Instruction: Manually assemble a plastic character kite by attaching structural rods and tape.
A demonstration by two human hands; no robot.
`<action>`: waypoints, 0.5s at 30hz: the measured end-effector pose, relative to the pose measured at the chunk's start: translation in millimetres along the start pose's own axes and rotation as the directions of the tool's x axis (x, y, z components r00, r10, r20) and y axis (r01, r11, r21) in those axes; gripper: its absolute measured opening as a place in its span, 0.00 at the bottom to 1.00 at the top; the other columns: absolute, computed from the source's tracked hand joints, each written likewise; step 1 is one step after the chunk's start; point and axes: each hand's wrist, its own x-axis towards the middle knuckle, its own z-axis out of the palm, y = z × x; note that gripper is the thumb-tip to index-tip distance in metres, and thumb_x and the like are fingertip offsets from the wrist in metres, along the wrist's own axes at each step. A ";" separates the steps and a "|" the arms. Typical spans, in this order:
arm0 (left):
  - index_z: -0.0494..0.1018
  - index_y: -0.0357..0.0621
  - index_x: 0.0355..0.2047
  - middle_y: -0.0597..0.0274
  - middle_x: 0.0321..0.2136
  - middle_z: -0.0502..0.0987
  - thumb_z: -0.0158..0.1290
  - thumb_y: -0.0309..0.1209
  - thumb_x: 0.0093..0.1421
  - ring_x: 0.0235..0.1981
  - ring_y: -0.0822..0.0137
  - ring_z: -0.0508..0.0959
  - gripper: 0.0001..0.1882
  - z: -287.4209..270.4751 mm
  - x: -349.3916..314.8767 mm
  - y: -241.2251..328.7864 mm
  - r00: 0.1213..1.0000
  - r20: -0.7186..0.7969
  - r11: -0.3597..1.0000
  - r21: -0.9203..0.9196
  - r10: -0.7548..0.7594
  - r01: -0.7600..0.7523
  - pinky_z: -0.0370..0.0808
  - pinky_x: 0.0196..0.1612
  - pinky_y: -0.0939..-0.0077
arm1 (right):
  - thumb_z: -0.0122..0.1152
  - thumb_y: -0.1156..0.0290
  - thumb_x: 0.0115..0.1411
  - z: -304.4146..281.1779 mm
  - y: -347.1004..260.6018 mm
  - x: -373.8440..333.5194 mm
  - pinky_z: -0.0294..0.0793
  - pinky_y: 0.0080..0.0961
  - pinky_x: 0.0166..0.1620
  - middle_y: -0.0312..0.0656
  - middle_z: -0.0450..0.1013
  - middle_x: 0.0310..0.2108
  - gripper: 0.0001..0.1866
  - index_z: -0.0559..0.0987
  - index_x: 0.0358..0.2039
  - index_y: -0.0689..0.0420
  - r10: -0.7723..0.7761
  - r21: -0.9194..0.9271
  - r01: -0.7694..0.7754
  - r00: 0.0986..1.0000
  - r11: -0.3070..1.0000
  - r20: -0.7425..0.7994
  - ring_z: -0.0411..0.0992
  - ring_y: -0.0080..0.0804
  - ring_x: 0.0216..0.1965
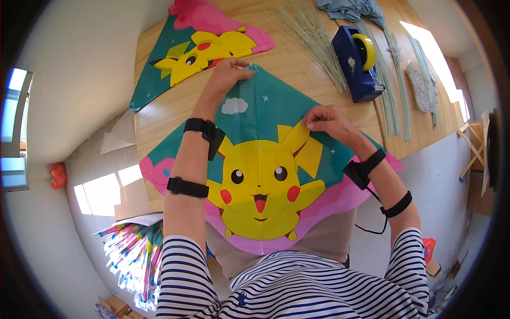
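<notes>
Pinching the printed kite (260, 186) by its top corner, the left hand (227, 77) holds it left of the tape dispenser (358, 82); the right hand (333, 125) has its grip pressed together over it, on what I cannot tell. Uneven pulling could crease it.

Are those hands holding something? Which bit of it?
The kite sheet: the left hand pinches its top corner. The right hand touches it by a yellow ear's tip; whether it grips there, I can't tell.
</notes>
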 end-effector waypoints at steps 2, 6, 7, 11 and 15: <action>0.80 0.36 0.38 0.64 0.32 0.81 0.64 0.26 0.53 0.33 0.73 0.78 0.12 -1.1 -2.1 4.7 0.999 0.044 0.988 -0.154 -0.003 0.010 0.74 0.38 0.78 | 0.60 0.80 0.59 -3.2 -18.0 5.2 0.72 0.22 0.45 0.36 0.75 0.34 0.01 0.76 0.30 0.63 0.030 -0.107 -0.026 0.999 0.994 0.033 0.71 0.22 0.39; 0.80 0.38 0.38 0.66 0.31 0.80 0.62 0.23 0.54 0.31 0.76 0.77 0.10 6.4 -13.7 32.5 0.995 0.089 0.951 -0.309 0.048 -0.018 0.75 0.37 0.82 | 0.60 0.80 0.58 -8.5 -96.2 25.0 0.70 0.24 0.40 0.38 0.72 0.31 0.01 0.76 0.31 0.62 -0.190 -0.490 0.190 0.980 0.851 0.050 0.72 0.24 0.36; 0.80 0.38 0.39 0.66 0.31 0.80 0.62 0.23 0.55 0.31 0.76 0.77 0.11 5.2 -16.6 37.3 0.993 0.100 0.944 -0.328 0.069 -0.032 0.75 0.38 0.82 | 0.59 0.79 0.58 -6.3 -120.0 30.7 0.70 0.26 0.39 0.39 0.71 0.30 0.01 0.75 0.31 0.62 -0.275 -0.560 0.267 0.959 0.784 0.071 0.71 0.27 0.35; 0.80 0.38 0.40 0.65 0.32 0.80 0.61 0.22 0.55 0.32 0.75 0.77 0.11 4.8 -28.4 59.7 0.986 0.123 0.933 -0.355 0.109 -0.059 0.76 0.40 0.82 | 0.59 0.78 0.57 -0.7 -176.6 64.6 0.68 0.35 0.38 0.45 0.68 0.28 0.03 0.74 0.29 0.62 -0.479 -0.773 0.427 0.859 0.469 0.184 0.69 0.42 0.35; 0.80 0.37 0.39 0.65 0.32 0.81 0.60 0.22 0.55 0.32 0.75 0.77 0.11 7.1 -37.9 74.1 0.989 0.092 0.929 -0.363 0.113 -0.073 0.76 0.39 0.82 | 0.60 0.75 0.53 1.4 -205.2 93.4 0.67 0.41 0.41 0.49 0.69 0.30 0.05 0.74 0.26 0.62 -0.305 -0.893 0.305 0.930 0.330 0.205 0.68 0.50 0.37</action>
